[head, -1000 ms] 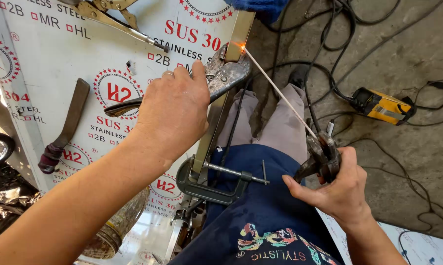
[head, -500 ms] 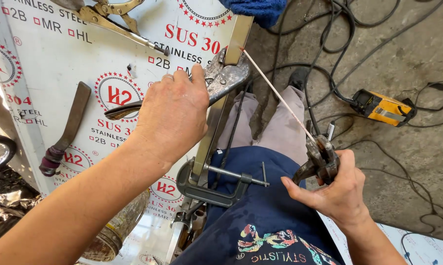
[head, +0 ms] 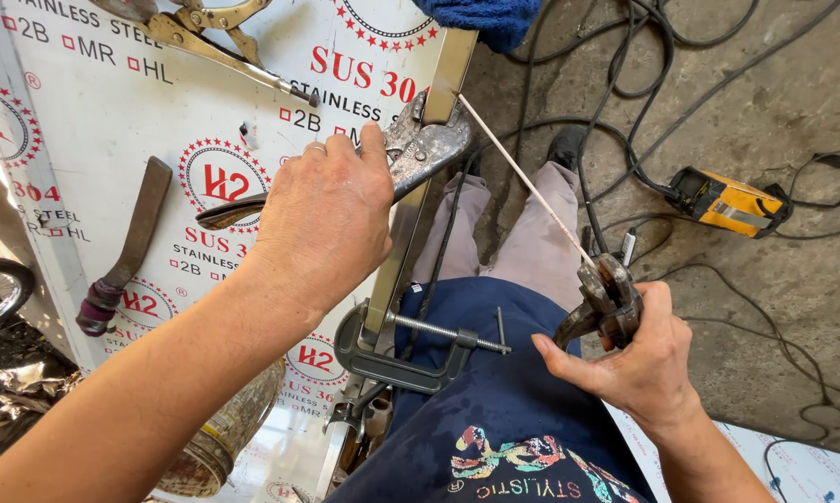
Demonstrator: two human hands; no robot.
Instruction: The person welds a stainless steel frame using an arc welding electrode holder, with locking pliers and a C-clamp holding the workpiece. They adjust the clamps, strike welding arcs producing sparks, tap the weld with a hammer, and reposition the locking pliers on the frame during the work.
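Both hands are closed on tools. Left hand (head: 325, 219) wraps around the handles of the locking pliers (head: 418, 149), knuckles up, a ring on one finger; the pliers' jaws bite onto the metal bar (head: 411, 219) near its upper end. Right hand (head: 636, 359) grips the dark electrode holder (head: 606, 303), thumb stretched out toward the left. From the holder a thin welding rod (head: 522, 177) runs up and to the left, and its tip touches the bar just above the pliers' jaws.

The bar runs from the top of the view down toward the person, along the right edge of the steel sheet (head: 103, 121), which is white with red and black print. Lower down, a grey C-clamp (head: 397, 359) holds the bar, its screw pointing right over the person's blue shirt.

On the sheet lie a hammer (head: 127, 251) with a taped handle, left of the left hand, and a second pair of locking pliers (head: 220, 37) at the top. A blue cloth (head: 480, 19) sits at the upper end of the bar. On the concrete floor (head: 765, 93) to the right, black cables (head: 643, 56) loop about, and a yellow box (head: 727, 200) lies well apart from the right hand. A jar (head: 220, 438) stands below the left forearm.
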